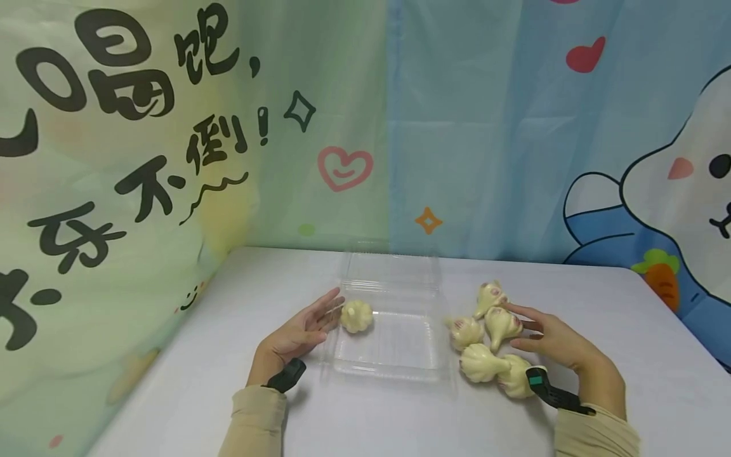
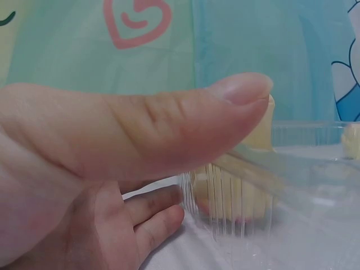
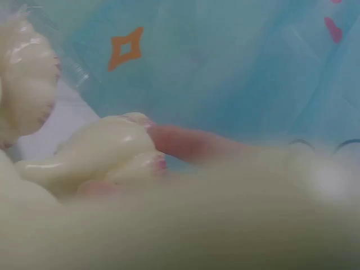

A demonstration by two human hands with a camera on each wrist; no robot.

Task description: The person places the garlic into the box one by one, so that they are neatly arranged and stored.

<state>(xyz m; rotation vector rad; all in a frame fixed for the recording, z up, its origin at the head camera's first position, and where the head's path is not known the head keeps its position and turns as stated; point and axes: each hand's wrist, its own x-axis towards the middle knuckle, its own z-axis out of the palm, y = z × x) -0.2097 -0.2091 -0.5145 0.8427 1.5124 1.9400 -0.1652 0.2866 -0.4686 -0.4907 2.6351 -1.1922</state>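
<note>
In the head view my left hand (image 1: 302, 330) rests against the left wall of a clear plastic container (image 1: 394, 368), fingers loosely extended. One garlic bulb (image 1: 356, 316) sits inside near that wall; the left wrist view shows the bulb (image 2: 236, 191) through the ribbed plastic, behind my thumb (image 2: 185, 129). My right hand (image 1: 562, 339) is at a pile of garlic bulbs beside the container. Its thumb and a finger lie on either side of one garlic bulb (image 1: 502, 325), which is still among the others. In the right wrist view a fingertip touches this bulb (image 3: 107, 146); a blurred pale shape hides much below.
The container's transparent lid (image 1: 391, 270) lies folded back behind it. Other garlic bulbs (image 1: 481, 364) crowd the right hand's left side. A white-covered table (image 1: 365, 419) extends up to a printed curtain (image 1: 457, 158) at the back.
</note>
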